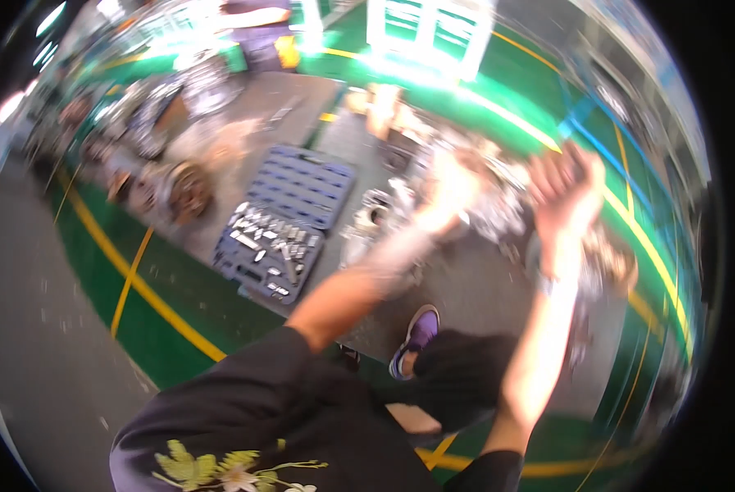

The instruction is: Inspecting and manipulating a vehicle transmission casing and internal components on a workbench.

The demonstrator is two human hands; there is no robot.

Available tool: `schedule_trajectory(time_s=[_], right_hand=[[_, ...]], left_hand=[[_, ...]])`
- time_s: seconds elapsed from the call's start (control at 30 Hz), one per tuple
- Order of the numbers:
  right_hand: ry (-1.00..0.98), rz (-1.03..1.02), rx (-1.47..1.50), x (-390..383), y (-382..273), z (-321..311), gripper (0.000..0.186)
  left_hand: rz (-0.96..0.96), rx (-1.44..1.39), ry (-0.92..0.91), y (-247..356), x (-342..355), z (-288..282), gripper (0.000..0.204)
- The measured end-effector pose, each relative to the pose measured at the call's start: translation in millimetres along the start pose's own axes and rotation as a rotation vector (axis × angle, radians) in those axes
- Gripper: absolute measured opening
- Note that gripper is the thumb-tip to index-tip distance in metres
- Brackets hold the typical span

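Observation:
My left hand (449, 193) reaches over a bench covered with shiny metal parts (498, 197). Glare and motion blur smear its fingers, so I cannot make out whether it holds anything. To its right, my right hand (568, 184) is raised above the right part of the bench. Its fingers are loosely bent and slightly apart, with nothing visible in them. A blue tool case (302, 184) lies unfolded left of my left forearm. Several silver sockets and a ratchet-like tool (289, 261) sit in its near half.
A round brown metal part (188, 193) and larger silver castings (207, 86) rest on the left bench (244, 135). Another person (261, 41) stands beyond it. Blue rails (605, 152) run at the right. My purple shoe (420, 328) shows below the bench edge.

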State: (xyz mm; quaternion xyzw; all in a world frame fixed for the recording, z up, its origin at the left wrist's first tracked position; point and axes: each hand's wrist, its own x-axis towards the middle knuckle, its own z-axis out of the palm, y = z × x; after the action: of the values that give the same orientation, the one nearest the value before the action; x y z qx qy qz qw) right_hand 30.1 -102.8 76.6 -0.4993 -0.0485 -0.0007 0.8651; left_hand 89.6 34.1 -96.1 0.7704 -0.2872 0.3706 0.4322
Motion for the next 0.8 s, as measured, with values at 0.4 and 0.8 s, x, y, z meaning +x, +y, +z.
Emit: schedule_trajectory(time_s=[0.4, 0.8], right_hand=[[-0.114, -0.1, 0.032, 21.8, 10.9, 10.8, 0.043], [-0.163, -0.18, 0.07, 16.8, 19.6, 34.2, 0.045]], left_hand=[[-0.517, -1.157, 0.077, 87.2, -7.7, -93.3, 0.096], [-0.402, -2.137, -0.076, 103.8, -24.4, -154.5, 0.084]])
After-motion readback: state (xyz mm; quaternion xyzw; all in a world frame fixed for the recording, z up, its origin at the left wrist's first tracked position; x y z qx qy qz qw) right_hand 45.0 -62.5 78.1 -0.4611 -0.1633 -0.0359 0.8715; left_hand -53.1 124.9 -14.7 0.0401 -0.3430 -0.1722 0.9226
